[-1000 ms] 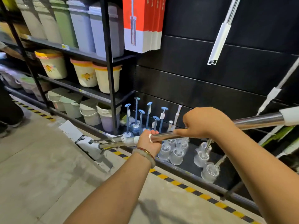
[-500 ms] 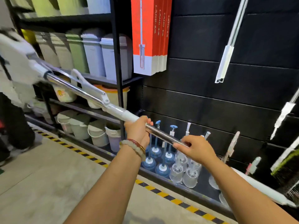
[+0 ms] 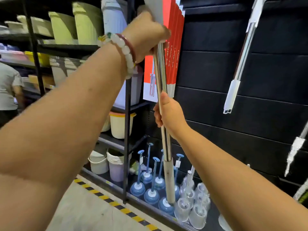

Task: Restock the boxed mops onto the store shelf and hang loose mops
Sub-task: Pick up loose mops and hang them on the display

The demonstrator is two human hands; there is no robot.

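Both hands are holding a loose mop (image 3: 161,75) almost straight up. The left hand (image 3: 146,35) is squeezing the shiny pole at 12 o'clock, the right hand (image 3: 168,115) lower down. The red mop boxes (image 3: 173,47) are hanging just behind the pole.

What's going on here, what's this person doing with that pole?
A person holds a loose mop's metal pole nearly upright with both hands: the left hand grips it high, the right hand lower down. It stands before the red mop boxes, over the blue plungers. It isn't hung on the black wall yet.
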